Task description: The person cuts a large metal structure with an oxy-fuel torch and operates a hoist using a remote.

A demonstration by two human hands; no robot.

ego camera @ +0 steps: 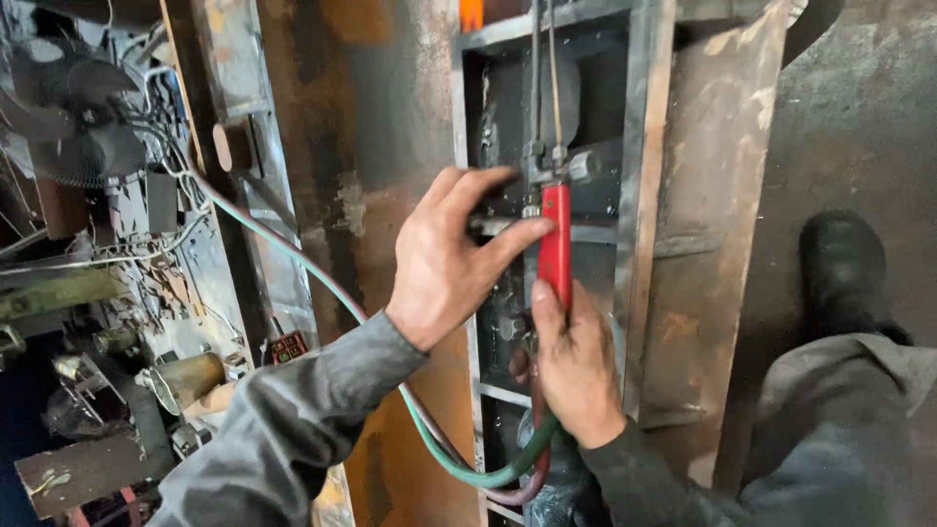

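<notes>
- Red was the colour that stood out: the cutting torch's red handle (555, 244) stood upright against the dark recess of the rusty steel frame (683, 195).
- Right hand (576, 366) had its grip closed around the lower end of that handle, thumb laid up the red, likely so the long torch stayed steady and pointed upward.
- Left hand (449, 259) sat higher, its grip half open, thumb and fingertips at the valve block (547, 166) on top of the handle; it looked placed there to reach the knobs while the other hand carried the weight.
- Twin metal tubes (544, 68) ran up from the valve block and out of the top of the view, so the tip was not visible.
- Green hose (322, 278), with a reddish one alongside, looped under the right wrist and trailed off left, slack enough to keep it from dragging on the torch.
- Off to the left, a dark fan (73, 122) and cluttered scrap; on the right, a black boot (844, 273) on the floor.
</notes>
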